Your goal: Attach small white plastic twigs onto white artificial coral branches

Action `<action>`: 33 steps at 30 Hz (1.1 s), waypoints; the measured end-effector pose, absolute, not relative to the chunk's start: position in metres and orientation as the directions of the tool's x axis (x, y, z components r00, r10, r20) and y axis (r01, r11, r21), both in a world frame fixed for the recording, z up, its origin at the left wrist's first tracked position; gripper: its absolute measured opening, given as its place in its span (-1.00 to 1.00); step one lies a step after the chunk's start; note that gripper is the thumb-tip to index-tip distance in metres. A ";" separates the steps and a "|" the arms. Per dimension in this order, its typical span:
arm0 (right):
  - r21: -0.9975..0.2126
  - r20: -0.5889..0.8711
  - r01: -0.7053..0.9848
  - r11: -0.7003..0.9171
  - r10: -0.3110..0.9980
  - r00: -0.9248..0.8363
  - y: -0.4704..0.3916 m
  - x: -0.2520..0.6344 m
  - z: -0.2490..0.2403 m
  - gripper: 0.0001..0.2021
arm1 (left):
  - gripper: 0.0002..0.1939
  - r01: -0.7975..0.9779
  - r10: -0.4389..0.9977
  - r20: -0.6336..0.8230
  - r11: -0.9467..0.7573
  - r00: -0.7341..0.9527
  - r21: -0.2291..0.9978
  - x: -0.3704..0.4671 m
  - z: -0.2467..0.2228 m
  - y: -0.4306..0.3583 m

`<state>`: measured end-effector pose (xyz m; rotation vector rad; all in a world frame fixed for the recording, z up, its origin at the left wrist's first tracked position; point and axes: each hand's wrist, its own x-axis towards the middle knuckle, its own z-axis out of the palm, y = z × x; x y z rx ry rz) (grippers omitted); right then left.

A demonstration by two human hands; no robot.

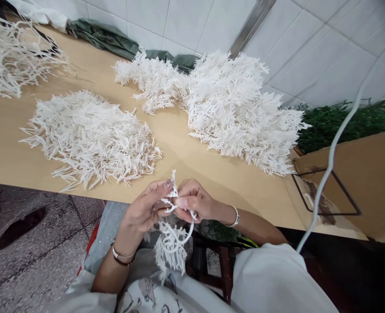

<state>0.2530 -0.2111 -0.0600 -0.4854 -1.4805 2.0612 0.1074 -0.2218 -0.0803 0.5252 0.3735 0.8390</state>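
Note:
My left hand [148, 204] pinches a small white branched sprig between thumb and fingers near the table's front edge. Touching the same piece from the right, my right hand [194, 201] is closed on a white stem. From between the hands a white plastic strand [171, 248] with feathery tips hangs down over my lap. Beyond my left hand lies a loose pile of white sprigs [94, 134]. A larger, denser heap of white branched pieces [238, 108] sits farther back to the right.
Long white stems [13, 56] lie at the far left of the table [176, 139]. Green cloth [104, 37] runs along the tiled wall. At right are a cardboard box [368, 178], a black wire frame [345, 191], green foliage [329, 124] and a hanging white cable [332, 148].

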 end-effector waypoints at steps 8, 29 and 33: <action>-0.846 0.095 -0.419 -0.330 0.680 -0.727 -0.215 0.246 -0.069 -0.51 | -0.49 -0.634 0.763 -0.095 0.594 0.640 0.496 0.106 -0.071 -0.224; -0.945 0.228 -0.327 0.019 0.755 -0.615 -0.173 0.261 -0.084 -0.50 | -0.67 0.786 0.825 0.468 -0.049 -0.315 0.616 0.037 -0.045 -0.144; -0.932 0.231 -0.362 -0.014 0.747 -0.623 -0.174 0.259 -0.082 -0.51 | -0.67 0.723 0.800 0.466 -0.060 -0.378 0.689 0.033 -0.056 -0.135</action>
